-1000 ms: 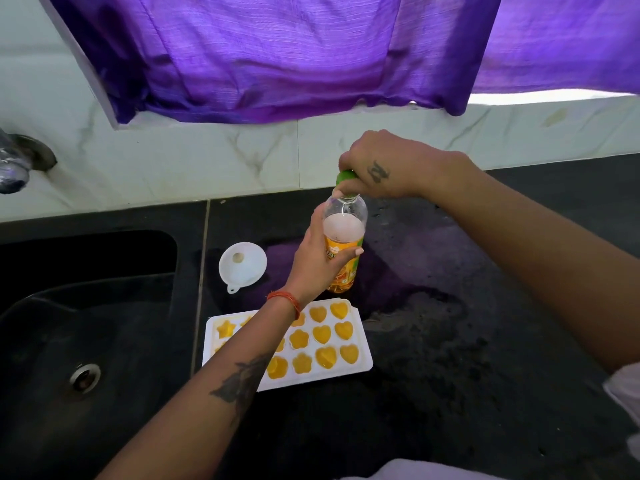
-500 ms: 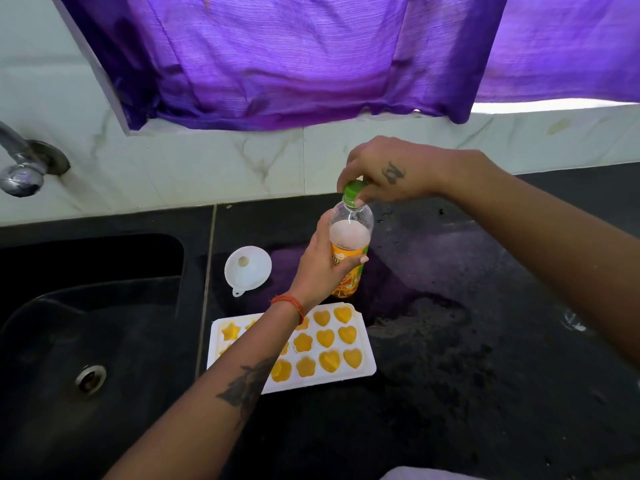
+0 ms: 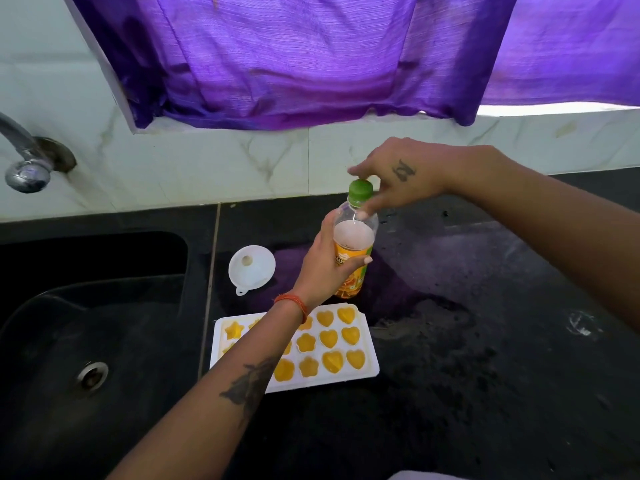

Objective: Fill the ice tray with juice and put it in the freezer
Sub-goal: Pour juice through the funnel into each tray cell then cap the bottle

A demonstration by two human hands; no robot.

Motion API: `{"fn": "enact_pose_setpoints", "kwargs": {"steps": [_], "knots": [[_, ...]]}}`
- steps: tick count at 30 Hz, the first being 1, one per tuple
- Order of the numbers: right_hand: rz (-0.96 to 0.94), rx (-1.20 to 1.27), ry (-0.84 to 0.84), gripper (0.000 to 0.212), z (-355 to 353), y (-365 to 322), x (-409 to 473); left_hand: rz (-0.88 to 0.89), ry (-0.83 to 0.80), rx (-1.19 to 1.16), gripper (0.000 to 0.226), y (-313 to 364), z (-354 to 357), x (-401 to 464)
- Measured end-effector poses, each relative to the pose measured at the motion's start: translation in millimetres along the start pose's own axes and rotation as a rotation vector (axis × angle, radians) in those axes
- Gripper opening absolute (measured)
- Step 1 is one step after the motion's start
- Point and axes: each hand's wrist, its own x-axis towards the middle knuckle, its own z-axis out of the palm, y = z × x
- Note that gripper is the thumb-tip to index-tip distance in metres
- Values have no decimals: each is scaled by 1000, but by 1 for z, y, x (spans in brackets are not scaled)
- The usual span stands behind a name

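A white ice tray (image 3: pixel 371 367) lies on the black counter, its star, flower and heart cells filled with orange juice. Behind it stands a clear juice bottle (image 3: pixel 354 237) with an orange label and a green cap (image 3: pixel 360 190), part full. My left hand (image 3: pixel 320 266) grips the bottle's body, and its forearm crosses over the tray's left half. My right hand (image 3: pixel 398 183) reaches in from the right. Its index finger curls behind the cap and its thumb lies at the neck, so the cap sits between them.
A small white funnel (image 3: pixel 251 268) lies on the counter left of the bottle. A black sink (image 3: pixel 104 323) with a drain fills the left side, under a metal tap (image 3: pixel 24 164). A purple curtain (image 3: pixel 294 64) hangs over the marble wall behind. Wet patches mark the counter (image 3: pixel 485 358) at right.
My right hand has lifted off the top of the cap, so the green cap now shows in full. The bottle and tray stay where they were. The camera has tilted slightly.
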Motion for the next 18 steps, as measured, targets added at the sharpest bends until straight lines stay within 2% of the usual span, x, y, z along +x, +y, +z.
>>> {"fn": "enact_pose_setpoints", "kwargs": {"steps": [3, 6, 14, 18], "knots": [[-121, 32, 41, 50, -3, -2, -5, 4, -11, -4, 84, 0, 0, 1], [-126, -40, 50, 32, -2, -6, -1, -7, -11, 0, 84, 0, 1, 2], [-131, -85, 9, 33, -7, -9, -1, -13, -24, -9, 85, 0, -1, 1], [-135, 56, 222, 36, -31, 4, -3, -11, -26, -15, 85, -1, -3, 3]]}}
